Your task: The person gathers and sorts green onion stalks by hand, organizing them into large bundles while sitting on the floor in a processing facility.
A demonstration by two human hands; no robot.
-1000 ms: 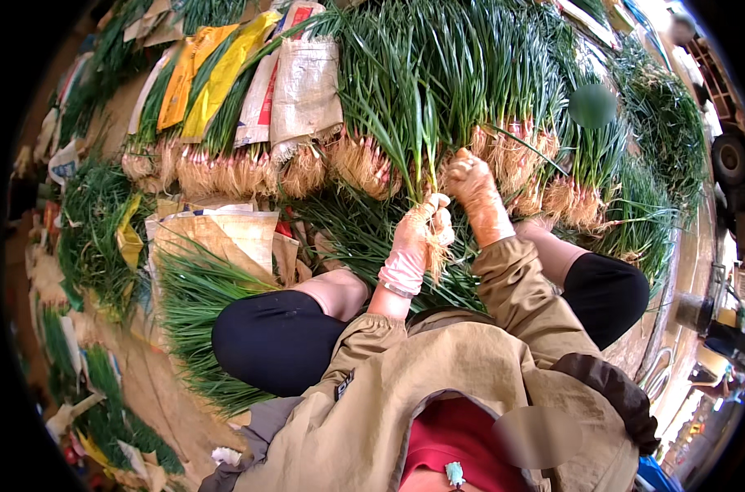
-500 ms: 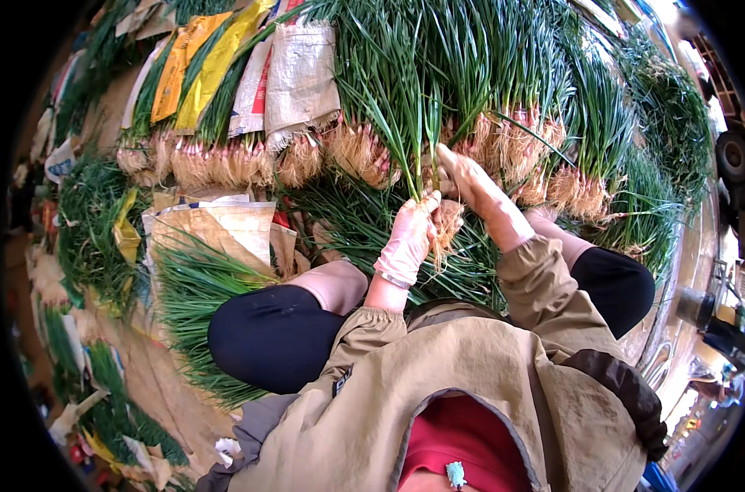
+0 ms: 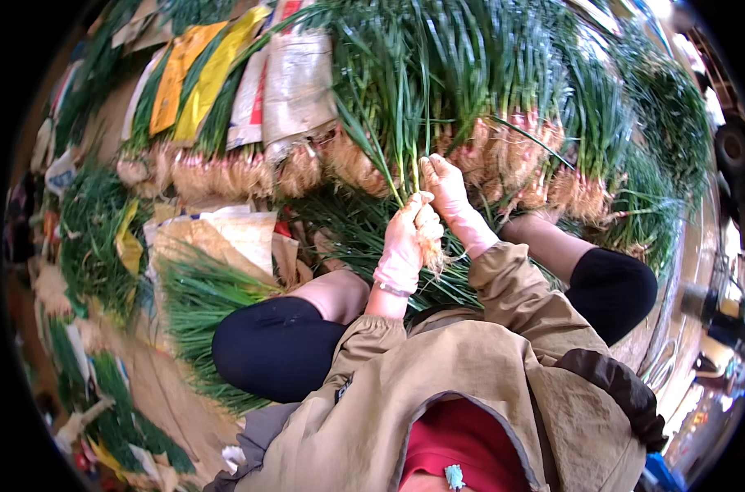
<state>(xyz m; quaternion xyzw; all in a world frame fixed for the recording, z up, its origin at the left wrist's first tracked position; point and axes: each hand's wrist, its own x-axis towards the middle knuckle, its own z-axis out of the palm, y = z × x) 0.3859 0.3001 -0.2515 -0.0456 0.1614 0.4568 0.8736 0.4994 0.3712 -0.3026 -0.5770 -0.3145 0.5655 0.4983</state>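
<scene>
My left hand (image 3: 412, 230), in a thin pinkish glove, is closed around a few scallions (image 3: 412, 156). Their green leaves point away from me, and a tan tuft of roots (image 3: 432, 252) hangs out below the fist. Close by on the right, my right hand (image 3: 446, 190) has its fingers curled together beside the upright stems. What those fingers pinch, if anything, is hidden. Past both hands lie large bundles of scallions (image 3: 512, 152) with pinkish bases and stringy roots facing me. Loose scallions (image 3: 356, 234) lie beneath my hands, between my legs.
Pale woven sacking (image 3: 297, 86) and yellow sacking (image 3: 212, 82) cover bundles at the far left. A cut sack (image 3: 217, 238) and more greens (image 3: 204, 307) lie beside my left knee (image 3: 278, 344). My right knee (image 3: 614, 291) is bent outward. Assorted items and a wheel (image 3: 732, 149) stand at far right.
My right hand has drawn back from behind the roots to the right of the stems, and its fingers have curled. My left hand keeps its hold, with the scallions slightly lower left.
</scene>
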